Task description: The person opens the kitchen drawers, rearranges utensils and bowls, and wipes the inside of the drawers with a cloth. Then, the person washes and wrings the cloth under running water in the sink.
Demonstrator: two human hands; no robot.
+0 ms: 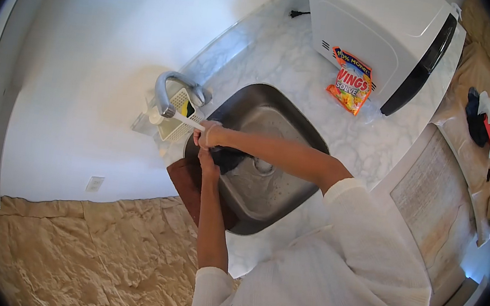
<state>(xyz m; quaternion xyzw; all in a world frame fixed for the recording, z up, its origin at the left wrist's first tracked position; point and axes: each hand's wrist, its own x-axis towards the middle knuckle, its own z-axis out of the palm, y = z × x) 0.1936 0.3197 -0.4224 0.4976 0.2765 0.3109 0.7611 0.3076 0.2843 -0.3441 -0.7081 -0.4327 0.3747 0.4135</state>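
Observation:
Water runs from the curved grey faucet (pixel 170 94) toward my hands over the dark metal sink (pixel 275 210). My right hand (pixel 208 135) is closed under the stream, at the sink's upper left edge. Just below it, my left hand (pixel 208 163) is closed too, close against the right. A dark cloth (pixel 229 158) hangs at my hands into the basin; how each hand grips it is partly hidden. Some foam or water shows near the drain (pixel 263 167).
A reddish-brown board (pixel 185 185) lies at the sink's lower left corner. Behind the faucet is a white basket (pixel 177 123) with a yellow item. An orange packet (pixel 351 83) rests by a white appliance (pixel 377 29) on the marble counter (pixel 371 142).

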